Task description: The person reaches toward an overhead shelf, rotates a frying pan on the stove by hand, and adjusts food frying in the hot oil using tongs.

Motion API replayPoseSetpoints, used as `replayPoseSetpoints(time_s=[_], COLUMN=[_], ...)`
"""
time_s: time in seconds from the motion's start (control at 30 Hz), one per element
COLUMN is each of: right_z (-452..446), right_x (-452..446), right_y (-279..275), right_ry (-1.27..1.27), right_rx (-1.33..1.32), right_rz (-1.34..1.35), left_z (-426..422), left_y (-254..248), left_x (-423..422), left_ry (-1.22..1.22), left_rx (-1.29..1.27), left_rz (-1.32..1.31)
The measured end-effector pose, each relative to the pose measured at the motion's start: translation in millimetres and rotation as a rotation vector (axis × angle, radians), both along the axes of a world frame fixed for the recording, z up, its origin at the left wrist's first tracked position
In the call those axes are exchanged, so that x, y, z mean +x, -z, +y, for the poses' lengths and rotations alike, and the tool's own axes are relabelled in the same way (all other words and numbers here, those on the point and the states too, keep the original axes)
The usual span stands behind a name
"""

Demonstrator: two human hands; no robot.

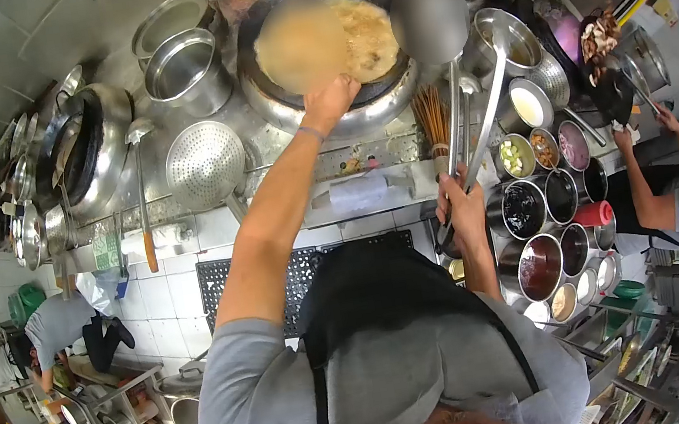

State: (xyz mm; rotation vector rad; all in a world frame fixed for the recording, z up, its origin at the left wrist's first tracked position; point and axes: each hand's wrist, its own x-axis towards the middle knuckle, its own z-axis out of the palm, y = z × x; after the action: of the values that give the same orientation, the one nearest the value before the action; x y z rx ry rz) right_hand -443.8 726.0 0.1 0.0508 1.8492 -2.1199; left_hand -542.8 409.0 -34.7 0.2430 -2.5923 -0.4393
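At the near rim of a large black wok (256,75), my left hand (331,99) is closed in a fist on the wok's edge; the grip itself is hidden under my fingers. Frothy golden liquid (365,28) fills the wok, partly smeared in view. My right hand (463,204) wraps round two long metal handles at the counter's front. One belongs to a ladle (430,18) with a wide round head, blurred, raised beside the wok's right rim. The other utensil (490,93) slants up to the right, its head over a steel pot (522,53).
A perforated skimmer (206,163) and a deep pot (185,70) stand left of the wok, with another wok (72,155) beyond. Bamboo brush (430,115) and several sauce containers (538,263) are at right. A co-worker (662,199) handles a wok there; another person (67,327) bends at left.
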Motion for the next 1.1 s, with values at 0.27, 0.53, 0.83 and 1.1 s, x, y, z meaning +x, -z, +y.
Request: replayPoseSetpoints(time_s=[0.27, 0.53, 0.83, 1.1], right_z=[8, 4, 22, 14], right_x=[4, 47, 65, 57], right_y=[10, 19, 4, 21], right_ry=[-0.070, -0.043, -0.282, -0.275], right_rx=[0.004, -0.065, -0.252, -0.260], right_rz=[0.003, -0.147, -0.377, -0.317], left_z=[8, 11, 9, 13], left_y=[-19, -13, -2, -9], left_x=[11, 14, 2, 3], left_ry=[-0.023, -0.051, -0.092, -0.103], left_rx=[0.022, 0.019, -0.021, 0.013], left_rz=[-0.013, -0.047, 0.025, 0.003])
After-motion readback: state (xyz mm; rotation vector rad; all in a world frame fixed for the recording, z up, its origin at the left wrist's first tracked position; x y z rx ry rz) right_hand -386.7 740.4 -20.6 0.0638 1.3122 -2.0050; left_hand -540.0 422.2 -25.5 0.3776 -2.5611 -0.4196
